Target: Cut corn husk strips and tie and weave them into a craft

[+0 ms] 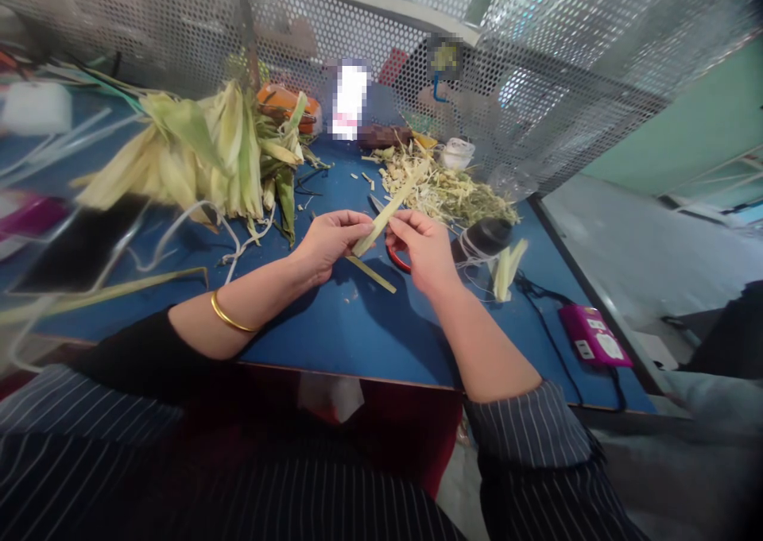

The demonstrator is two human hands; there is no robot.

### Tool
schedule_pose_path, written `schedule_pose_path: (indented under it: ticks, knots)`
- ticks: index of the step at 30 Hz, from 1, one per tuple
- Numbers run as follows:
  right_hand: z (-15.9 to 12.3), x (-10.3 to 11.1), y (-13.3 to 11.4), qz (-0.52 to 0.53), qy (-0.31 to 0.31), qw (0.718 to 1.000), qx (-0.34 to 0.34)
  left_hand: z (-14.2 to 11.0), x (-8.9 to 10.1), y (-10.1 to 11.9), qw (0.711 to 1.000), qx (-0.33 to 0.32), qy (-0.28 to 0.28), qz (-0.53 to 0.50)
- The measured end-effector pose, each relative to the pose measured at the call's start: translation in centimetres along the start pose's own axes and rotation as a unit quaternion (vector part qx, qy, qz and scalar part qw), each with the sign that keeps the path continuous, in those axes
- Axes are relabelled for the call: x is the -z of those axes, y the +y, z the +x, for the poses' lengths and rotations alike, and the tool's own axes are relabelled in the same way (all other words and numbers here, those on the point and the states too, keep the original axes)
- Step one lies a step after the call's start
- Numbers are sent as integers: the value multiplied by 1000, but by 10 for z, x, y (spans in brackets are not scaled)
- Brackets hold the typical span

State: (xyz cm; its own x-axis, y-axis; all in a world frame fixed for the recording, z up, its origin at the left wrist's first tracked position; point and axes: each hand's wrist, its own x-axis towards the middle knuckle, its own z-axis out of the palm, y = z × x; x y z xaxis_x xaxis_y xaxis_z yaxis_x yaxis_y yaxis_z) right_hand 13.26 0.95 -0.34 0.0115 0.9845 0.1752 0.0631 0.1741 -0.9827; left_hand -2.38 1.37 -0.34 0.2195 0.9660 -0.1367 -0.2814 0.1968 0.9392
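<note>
Between my two hands a pale green corn husk strip (pixel 390 207) slants up and away from me over the blue table. My left hand (pixel 334 239) pinches its lower end between thumb and fingers. On the other side, my right hand (pixel 422 247) is closed on the strip's edge with thumb and fingertips. Under the hands lie scissors (pixel 398 260) with a red handle, partly hidden by my right hand. A narrow husk piece (pixel 373 275) lies on the table just below my left fingers.
A heap of corn husks (pixel 208 152) lies at the left, beside a white cord (pixel 235 247) and a dark tablet-like slab (pixel 80 243). Husk scraps (pixel 453 187) pile up behind my right hand. Right of it are a black spool (pixel 486 239) with white thread and a purple box (pixel 596 336).
</note>
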Motion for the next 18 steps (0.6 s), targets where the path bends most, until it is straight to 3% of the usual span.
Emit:
schedule_pose_path:
  ticks: [3, 5, 9, 11, 18]
  knots:
    - [0, -1, -1, 12, 5, 1000, -10, 0, 1, -1, 999, -18, 7, 35]
    - [-1, -2, -2, 5, 16, 1000, -2, 1, 1, -2, 990, -95, 20, 98]
    - [-4, -6, -4, -20, 29, 999, 17, 2, 2, -5, 941, -242, 37, 234]
    - [-5, -7, -4, -24, 26, 999, 17, 1, 1, -6, 930, -253, 26, 264]
    - [-6, -7, -5, -30, 13, 999, 26, -4, 0, -5, 934, -222, 21, 281]
